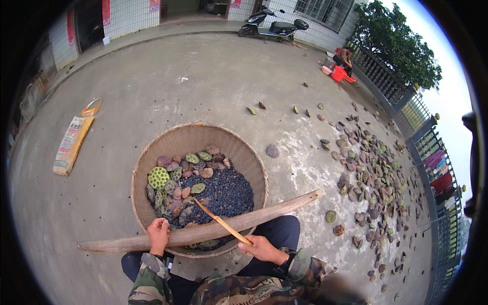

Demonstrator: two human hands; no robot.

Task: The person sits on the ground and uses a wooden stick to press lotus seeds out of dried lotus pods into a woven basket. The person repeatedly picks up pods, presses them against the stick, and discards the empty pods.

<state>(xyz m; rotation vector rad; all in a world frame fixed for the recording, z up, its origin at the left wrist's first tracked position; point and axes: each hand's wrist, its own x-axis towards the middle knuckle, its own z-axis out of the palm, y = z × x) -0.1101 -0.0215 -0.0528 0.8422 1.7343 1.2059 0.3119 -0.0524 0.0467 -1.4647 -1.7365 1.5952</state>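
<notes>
A large woven basket stands between my knees, holding many dark lotus seeds and a heap of lotus seed pods, some green, some brown. Across its near side lies a long wooden carrying pole. My right hand grips the handle end of a thin pointed bamboo stick, whose tip reaches over the seeds. My left hand rests at the pole's left part with fingers curled; whether something small is between them cannot be told.
Discarded-looking pods lie scattered on the concrete at the right. A yellow and white sack lies at the left. Farther back are a scooter, and a person crouching by red tubs near a fence.
</notes>
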